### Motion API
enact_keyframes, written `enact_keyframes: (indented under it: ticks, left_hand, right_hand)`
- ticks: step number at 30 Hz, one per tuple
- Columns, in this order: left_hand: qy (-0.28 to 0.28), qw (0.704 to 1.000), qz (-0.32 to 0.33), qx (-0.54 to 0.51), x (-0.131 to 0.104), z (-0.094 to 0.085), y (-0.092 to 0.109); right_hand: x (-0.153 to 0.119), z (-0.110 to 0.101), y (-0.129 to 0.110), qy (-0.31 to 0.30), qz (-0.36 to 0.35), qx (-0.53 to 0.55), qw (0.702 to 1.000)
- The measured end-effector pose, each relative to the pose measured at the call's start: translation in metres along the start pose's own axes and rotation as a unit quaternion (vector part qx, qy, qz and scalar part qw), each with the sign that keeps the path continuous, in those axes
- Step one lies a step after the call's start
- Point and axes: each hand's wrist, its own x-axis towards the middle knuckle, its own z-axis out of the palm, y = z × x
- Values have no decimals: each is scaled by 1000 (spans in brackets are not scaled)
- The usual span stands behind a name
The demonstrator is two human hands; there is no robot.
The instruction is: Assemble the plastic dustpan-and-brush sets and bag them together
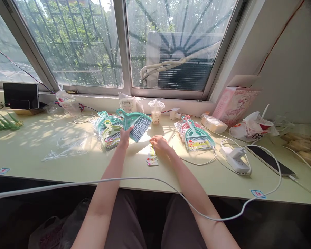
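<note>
My left hand [125, 135] is closed on a teal dustpan [129, 119] with a striped brush [140, 127] lying in it, raised a little over the table. My right hand [159, 141] rests at the top end of a small printed card [152, 158], its fingers drawn together; whether they pinch the card is too small to tell. Left of the dustpan lies a pile of wrapped dustpan sets [110, 135], teal and green. Another pile of wrapped sets [197, 138], teal and red, lies to the right of my right hand.
Clear plastic wrapping [67, 147] lies at the left. A drink cup [156, 112] stands behind my hands. On the right are a power strip [234, 160], a phone [271, 160], a pink box [235, 103] and food packaging. A white cable [150, 178] crosses above my forearms.
</note>
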Motion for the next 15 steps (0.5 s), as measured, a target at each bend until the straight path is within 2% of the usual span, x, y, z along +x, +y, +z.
enact_keyframes:
  ticks: [5, 8, 10, 12, 13, 15]
  left_hand:
    - [2, 1000, -1, 4, 1, -2, -1]
    - [1, 1000, -2, 14, 0, -1, 1]
    - [-1, 1000, -6, 11, -3, 1, 2]
    - [-10, 1000, -8, 5, -6, 5, 1]
    - [-21, 1000, -11, 3, -9, 7, 0]
    - [-60, 998, -25, 6, -14, 14, -4]
  right_hand:
    - [3, 3, -4, -68, 25, 50, 996]
    - [1, -9, -7, -94, 57, 112, 988]
    - [-1, -24, -12, -129, 50, 202, 969]
    - [-4, -38, -20, -151, 9, 310, 939]
    - [-4, -44, -24, -135, -14, 349, 927]
    - [-3, -51, -31, -49, -40, 372, 926]
